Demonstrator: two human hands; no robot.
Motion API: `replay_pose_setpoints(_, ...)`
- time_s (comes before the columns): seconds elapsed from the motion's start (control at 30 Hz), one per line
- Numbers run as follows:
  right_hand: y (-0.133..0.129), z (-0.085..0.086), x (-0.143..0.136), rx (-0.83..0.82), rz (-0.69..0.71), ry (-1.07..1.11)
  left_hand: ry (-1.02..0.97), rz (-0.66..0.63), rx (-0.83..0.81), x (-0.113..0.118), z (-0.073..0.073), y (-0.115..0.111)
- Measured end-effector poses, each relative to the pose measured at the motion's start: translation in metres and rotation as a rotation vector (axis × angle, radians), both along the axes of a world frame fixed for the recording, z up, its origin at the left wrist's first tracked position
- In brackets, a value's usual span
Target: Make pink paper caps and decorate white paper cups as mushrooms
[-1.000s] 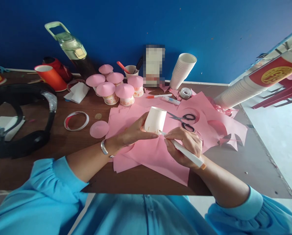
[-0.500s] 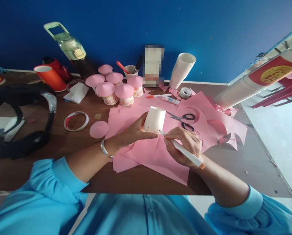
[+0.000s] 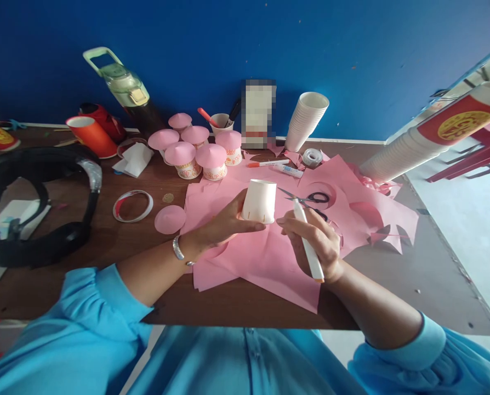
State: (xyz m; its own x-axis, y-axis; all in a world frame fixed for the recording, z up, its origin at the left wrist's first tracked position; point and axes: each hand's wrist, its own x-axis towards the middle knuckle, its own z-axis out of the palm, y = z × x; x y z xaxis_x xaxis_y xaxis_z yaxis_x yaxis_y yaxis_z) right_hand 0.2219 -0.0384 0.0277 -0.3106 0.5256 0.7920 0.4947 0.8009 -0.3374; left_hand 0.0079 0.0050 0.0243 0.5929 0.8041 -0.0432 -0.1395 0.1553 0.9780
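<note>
My left hand point(image 3: 231, 220) is closed around a white paper cup point(image 3: 260, 198), held upside down with its wide rim at the bottom. Two short orange-brown strokes mark the cup's wall near that rim. To its right, my right hand point(image 3: 314, 238) grips a white marker point(image 3: 309, 241), its tip pointing up and away from the cup. Below both hands spreads pink paper point(image 3: 261, 258). Black-handled scissors point(image 3: 308, 198) lie just behind the right hand, partly hidden by it. Left of my left hand lies a pink paper cone point(image 3: 170, 219).
Several small cups with pink cone tops point(image 3: 211, 158) stand behind. A tape roll point(image 3: 132, 206) and a black headset-like strap point(image 3: 43, 247) lie left. Stacked white cups point(image 3: 306, 120), a tape dispenser point(image 3: 312, 157), a tall bottle point(image 3: 125, 88) and a red-capped marker point(image 3: 267, 163) are at the back.
The marker's tip has come away from the cup and swung upward as my right hand turned. A second stroke now shows fully on the cup. My left hand keeps its hold.
</note>
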Motion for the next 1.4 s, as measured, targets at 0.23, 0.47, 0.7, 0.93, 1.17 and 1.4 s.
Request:
replay_pose_setpoints(0.23, 0.004, -0.006, -0.006, -0.015, -0.104, 0.001, 0.055, 0.164, 0.070, 0.000, -0.008, -0.002)
replay_pose_setpoints(0.47, 0.005, -0.011, -0.010, -0.106, -0.096, -0.032, 0.281, 0.382, 0.385, 0.007, -0.014, -0.005)
replay_pose_setpoints(0.7, 0.011, -0.019, -0.008, -0.263, -0.005, 0.156, 0.438, 0.360, 0.730, 0.008, -0.028, -0.004)
replay_pose_setpoints(0.93, 0.020, -0.021, -0.001, -0.428, -0.034, 0.225, 0.310, 0.158, 0.825, 0.008, -0.034, -0.008)
replay_pose_setpoints(1.17, 0.029, -0.024, 0.007, -0.538, 0.107, 0.392, 0.044, 0.027, 0.259, -0.001, -0.026, -0.006)
replay_pose_setpoints(1.4, 0.028, -0.021, 0.003, -0.502, 0.139, 0.348, 0.061, 0.059, 0.195, 0.003, -0.016, -0.007)
